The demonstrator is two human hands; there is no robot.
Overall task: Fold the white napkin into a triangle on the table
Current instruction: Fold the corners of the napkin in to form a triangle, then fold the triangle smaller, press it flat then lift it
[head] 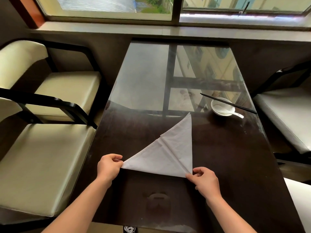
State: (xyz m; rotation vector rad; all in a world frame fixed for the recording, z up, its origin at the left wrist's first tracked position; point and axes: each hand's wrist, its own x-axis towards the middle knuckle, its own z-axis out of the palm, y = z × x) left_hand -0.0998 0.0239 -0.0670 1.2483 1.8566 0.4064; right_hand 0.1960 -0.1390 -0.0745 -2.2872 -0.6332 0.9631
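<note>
Lying flat on the dark glass-topped table, the white napkin sits in the lower centre of the frame, already in a triangle shape. One point reaches up toward the frame's centre; the long lower edge runs between the two hands. A raised crease crosses the cloth diagonally from mid-left down to the lower right corner.

Left hand: lower centre-left, thumb and fingers curled, pinching the napkin's left corner. Right hand: lower centre-right, fingertips pinching the napkin's bottom right corner, where the crease ends. Both forearms enter from the bottom edge.

Other items: a white bowl at centre right on the table, well apart from the napkin. A white ceramic spoon rests in it, handle sticking out toward the right. Black chopsticks lie across the bowl's rim, slanting from upper left to lower right.

Surroundings: two cream-cushioned chairs with black frames at the left of the frame; another pale seat at the right edge. A window with a sill runs across the top. The tabletop's far half reflects the window frame.
</note>
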